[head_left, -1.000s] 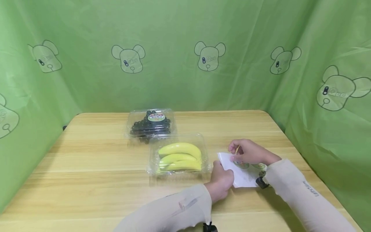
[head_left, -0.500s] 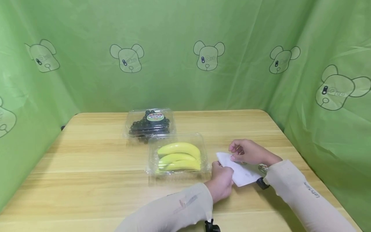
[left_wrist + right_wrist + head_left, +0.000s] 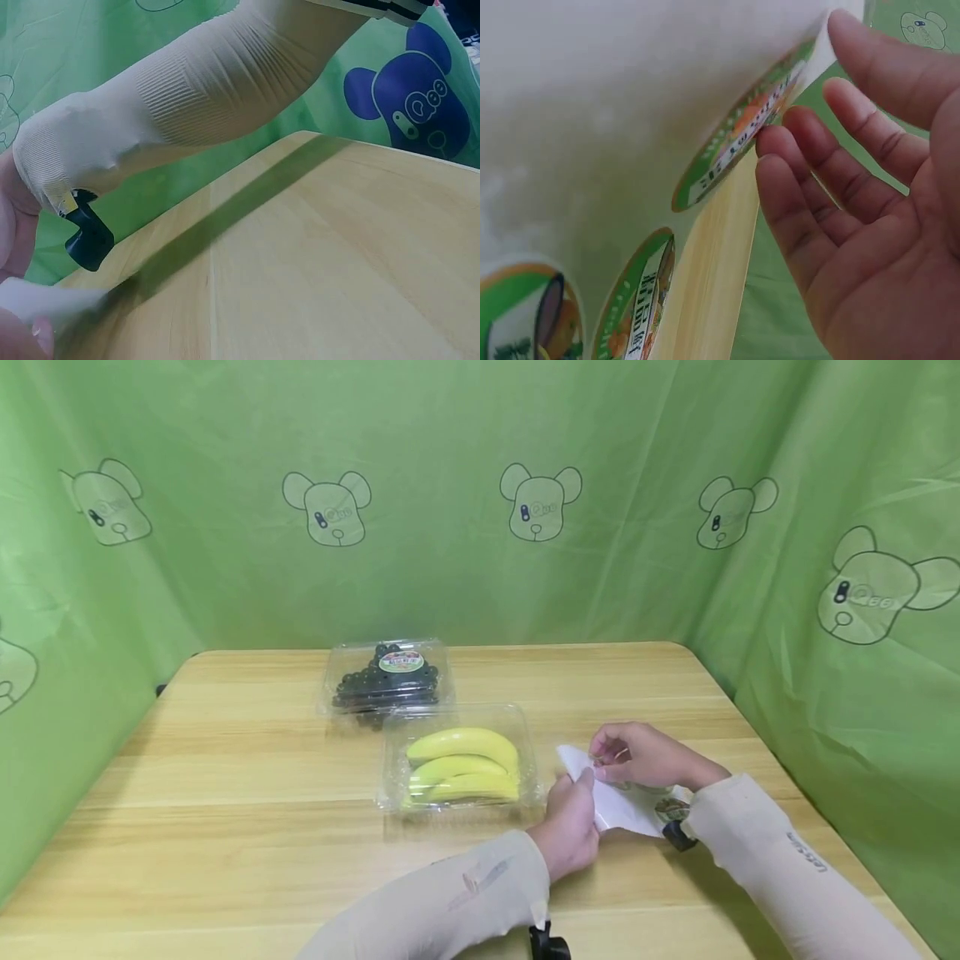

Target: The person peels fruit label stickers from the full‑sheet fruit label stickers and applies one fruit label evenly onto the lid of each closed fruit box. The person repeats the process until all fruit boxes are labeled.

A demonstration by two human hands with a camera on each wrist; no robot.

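Note:
A white sheet of round fruit stickers [image 3: 626, 810] is held up bent between both hands, right of the bananas. My left hand [image 3: 573, 827] grips its left side, thumb on top. At the sheet's far edge, the thumb and curled fingers of my right hand [image 3: 648, 756] hold it. In the right wrist view, a green-rimmed oval sticker [image 3: 742, 127] lies along the bent edge beside those fingertips, and other stickers show lower down. The left wrist view catches only part of the sheet [image 3: 45, 298] and of the left hand at its lower left.
A clear plastic box of bananas [image 3: 461, 768] stands left of the hands, its lid bearing no visible label. Behind it is a clear box of dark grapes [image 3: 390, 681] with an oval sticker on its lid. Green curtains [image 3: 450, 585] surround the wooden table [image 3: 262, 860].
The sheet has tilted and bent differently in the hands, its near edge lifting. The left thumb has shifted up toward the right fingertips. Both fruit boxes stay put.

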